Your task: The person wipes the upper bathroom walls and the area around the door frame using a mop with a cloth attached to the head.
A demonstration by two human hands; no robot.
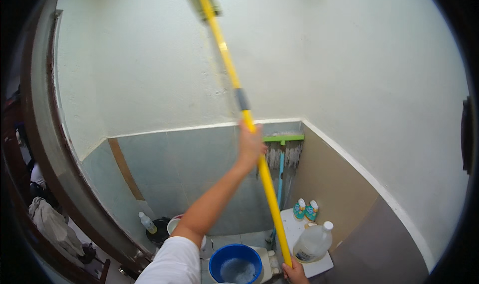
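A long yellow pole (228, 61) slants up from the lower right to the top of the view. My left hand (251, 146) is wrapped around its middle, just below a grey collar (241, 98). Around the pole's lower end, my right hand (295, 272) is closed, partly cut off by the bottom edge. At the upper end a blurred greenish cleaning head (206, 7) is at the white wall (157, 70); whether it touches cannot be told. Below my left forearm, a blue basin (214, 266) contains cloudy, sudsy liquid (239, 271).
A green-framed string mop (283, 138) leans head-up in the corner. On a white surface (322, 266) stand a large translucent jug (313, 243) and two small bottles (311, 211). A spray bottle (148, 223) is at lower left. A door frame (41, 108) bounds the left side.
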